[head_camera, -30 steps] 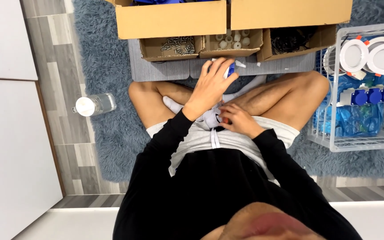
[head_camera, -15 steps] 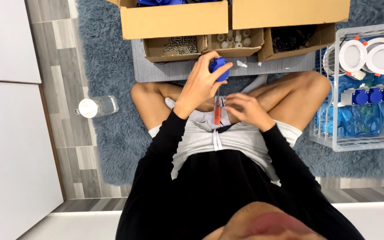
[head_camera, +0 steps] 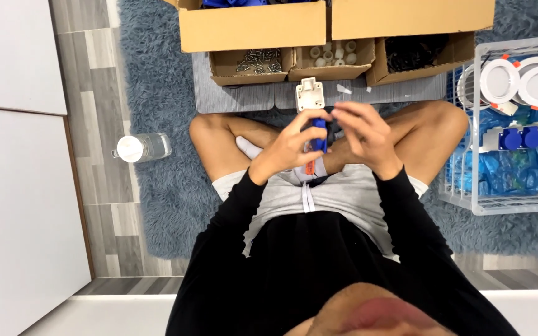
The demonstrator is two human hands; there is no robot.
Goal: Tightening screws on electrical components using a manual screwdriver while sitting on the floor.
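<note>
Above crossed legs on a grey-blue shag rug (head_camera: 157, 186), two hands work on a small blue plastic socket part (head_camera: 319, 134).

The left hand (head_camera: 291, 149) is closed around the blue part, holding it upright over the lap, with an orange-marked tool (head_camera: 310, 167) lying just below on the grey shorts. The right hand (head_camera: 359, 134) hovers beside it with fingers curled loosely; whether it pinches anything is too small to tell. A white square plastic plate (head_camera: 310, 94) lies on the grey mat (head_camera: 231, 99) ahead, near the small cardboard box of metal screws (head_camera: 253, 63). Likely risk: with the part held in mid-air, a slipped grip could drop a small piece into the deep pile, where it would be hard to find.
</note>
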